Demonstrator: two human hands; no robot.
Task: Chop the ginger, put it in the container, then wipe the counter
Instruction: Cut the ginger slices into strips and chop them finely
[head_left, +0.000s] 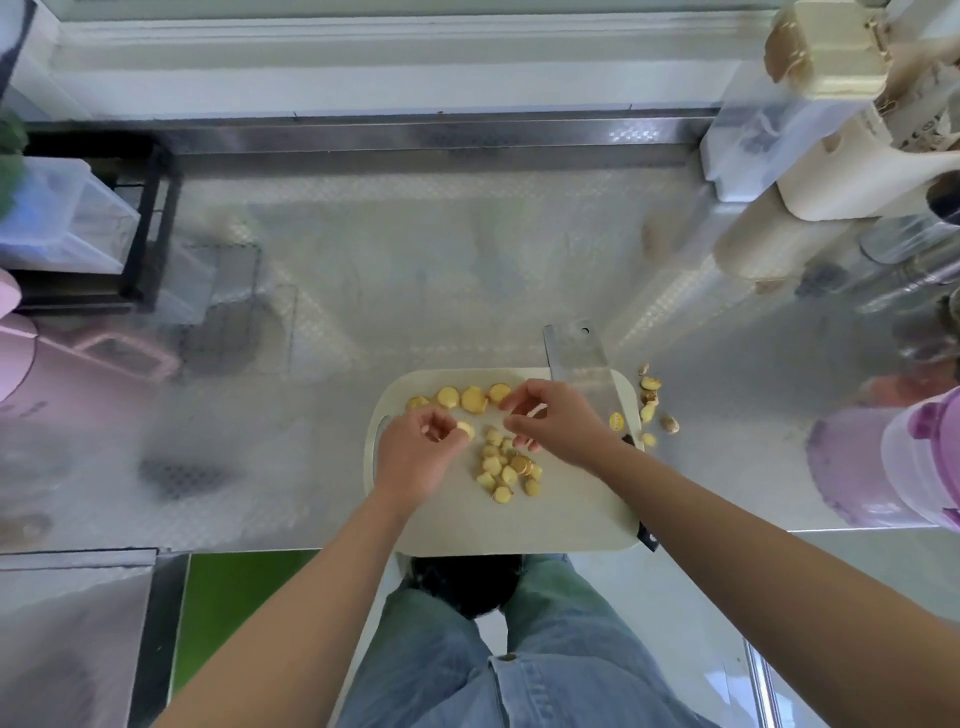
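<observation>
here, ginger slice (466, 429) in left hand (415, 454)

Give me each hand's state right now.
Left hand: pinches a ginger slice.
Right hand: curled over the cutting board; whether it holds anything cannot be told.

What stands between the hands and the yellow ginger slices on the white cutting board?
Nothing visible. The left hand pinches one yellow ginger slice; the right hand hovers over the other slices on the white cutting board. The steel cleaver lies along the board's right edge, outside that path.
</observation>
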